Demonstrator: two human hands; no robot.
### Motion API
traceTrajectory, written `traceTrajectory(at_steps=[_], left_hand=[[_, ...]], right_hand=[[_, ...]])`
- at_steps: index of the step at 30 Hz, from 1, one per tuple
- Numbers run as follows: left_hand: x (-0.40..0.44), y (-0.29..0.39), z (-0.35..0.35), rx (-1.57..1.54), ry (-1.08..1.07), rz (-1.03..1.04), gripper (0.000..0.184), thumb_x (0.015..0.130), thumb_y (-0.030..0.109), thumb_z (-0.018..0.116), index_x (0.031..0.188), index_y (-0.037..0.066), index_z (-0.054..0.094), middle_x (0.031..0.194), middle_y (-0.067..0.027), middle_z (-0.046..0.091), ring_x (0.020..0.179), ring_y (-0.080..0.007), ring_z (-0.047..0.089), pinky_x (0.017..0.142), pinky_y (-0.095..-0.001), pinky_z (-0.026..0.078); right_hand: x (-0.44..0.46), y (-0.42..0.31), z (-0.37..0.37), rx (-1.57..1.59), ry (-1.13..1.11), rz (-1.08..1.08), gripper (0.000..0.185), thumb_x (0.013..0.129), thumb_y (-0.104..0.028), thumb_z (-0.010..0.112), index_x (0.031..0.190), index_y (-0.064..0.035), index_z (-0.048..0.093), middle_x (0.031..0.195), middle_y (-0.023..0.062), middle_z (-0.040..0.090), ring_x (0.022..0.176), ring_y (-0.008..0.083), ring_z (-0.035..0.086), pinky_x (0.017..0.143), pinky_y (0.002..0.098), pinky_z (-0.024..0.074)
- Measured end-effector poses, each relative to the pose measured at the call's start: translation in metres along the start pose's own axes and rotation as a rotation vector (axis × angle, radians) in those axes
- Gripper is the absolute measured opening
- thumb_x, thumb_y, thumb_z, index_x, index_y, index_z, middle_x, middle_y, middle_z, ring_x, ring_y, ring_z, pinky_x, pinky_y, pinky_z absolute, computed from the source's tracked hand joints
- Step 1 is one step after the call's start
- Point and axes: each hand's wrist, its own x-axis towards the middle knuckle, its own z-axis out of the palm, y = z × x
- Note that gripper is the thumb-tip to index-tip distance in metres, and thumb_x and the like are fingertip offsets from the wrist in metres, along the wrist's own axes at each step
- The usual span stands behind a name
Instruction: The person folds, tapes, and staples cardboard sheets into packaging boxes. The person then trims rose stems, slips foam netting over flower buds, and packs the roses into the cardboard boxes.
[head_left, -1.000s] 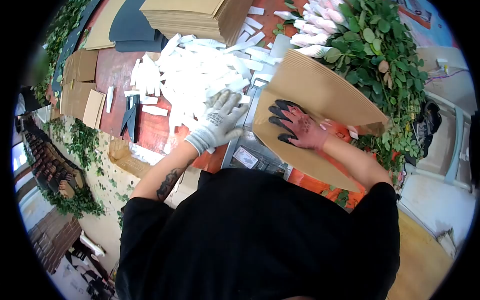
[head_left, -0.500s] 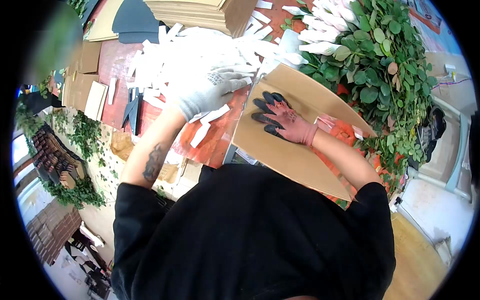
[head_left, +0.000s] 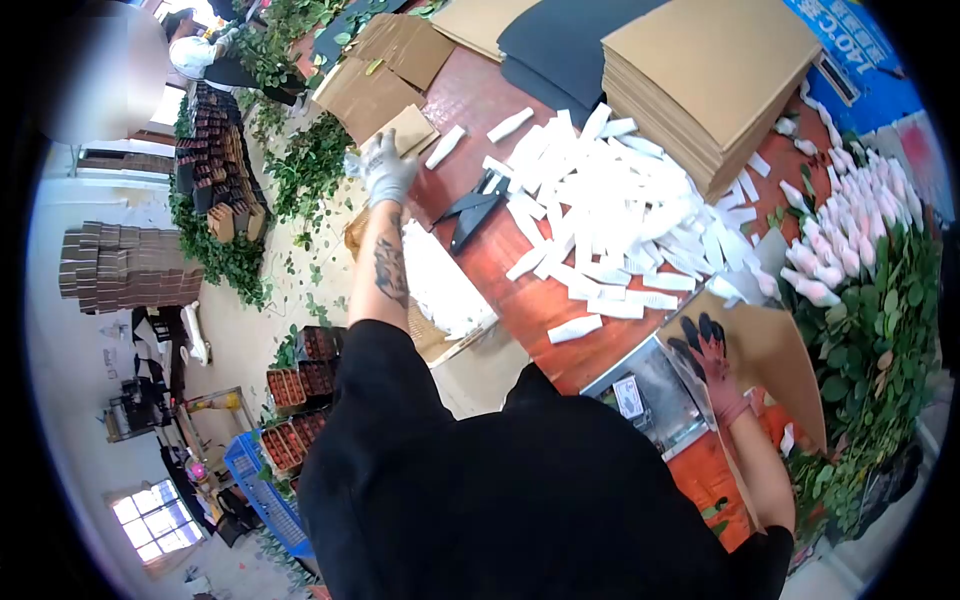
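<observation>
My left hand [head_left: 385, 172], in a white glove, reaches to the far left, its fingers apart at the edge of a small stack of cardboard pieces [head_left: 408, 128]. My right hand [head_left: 712, 365], in a pinkish-red glove with black fingertips, lies inside a bent cardboard sheet [head_left: 770, 335]. Its fingers are stretched out against the board, and a near flap partly hides the wrist. Beside that sheet, a metal device [head_left: 655, 395] with a small label shows on the red table [head_left: 530, 330]. White foam net sleeves [head_left: 610, 220] lie heaped between my hands.
Black scissors [head_left: 472, 212] lie left of the sleeves. Behind stand a tall cardboard stack [head_left: 710, 80] and dark sheets [head_left: 560, 50]. Sleeved flowers with leafy stems [head_left: 870, 330] fill the right side. A white box [head_left: 440, 290] stands by the table's left edge. Another person [head_left: 200, 55] is at the far left.
My left hand has moved from the foam sleeves out to the small cardboard pieces on the left. The view has turned left. The sheet under my right hand is now bent up more, uncovering the metal device.
</observation>
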Motion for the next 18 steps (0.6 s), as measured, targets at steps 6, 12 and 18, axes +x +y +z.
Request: traceTrajectory(at_steps=[6,12,18], left_hand=[[0.020,-0.012,-0.002,0.096,-0.347,-0.080,0.093,0.058,0.054,0.069,0.137,0.014,0.039,0.129,-0.0191,0.047,0.123,-0.0340,0.041,0.101,-0.0388,0.035],[0.020,-0.014,0.003,0.130,-0.387,-0.015,0.087,0.065,0.057,0.064,0.138,0.017,0.039,0.120,-0.0191,0.056,0.112,-0.0368,0.052,0.097,-0.0392,0.040],[0.040,-0.050,0.001,0.262,0.096,0.441,0.016,0.079,0.016,0.049,0.077,0.011,0.064,0.081,-0.0095,0.067,0.068,-0.0296,0.064,0.055,-0.0409,0.050]], right_hand=[[-0.002,0.008,0.003,0.129,-0.053,0.156,0.043,0.087,-0.027,0.047,0.130,-0.0199,0.049,0.147,0.0129,0.026,0.137,0.0394,0.015,0.111,0.0513,0.0099],[0.000,0.006,0.001,0.206,-0.016,0.097,0.042,0.090,-0.032,0.045,0.129,-0.0187,0.050,0.148,0.0122,0.026,0.137,0.0396,0.013,0.111,0.0511,0.0091],[-0.031,0.025,0.008,0.454,-0.022,0.388,0.052,0.090,-0.035,0.051,0.136,-0.0139,0.040,0.143,0.0112,0.034,0.137,0.0285,0.021,0.113,0.0366,0.0157]])
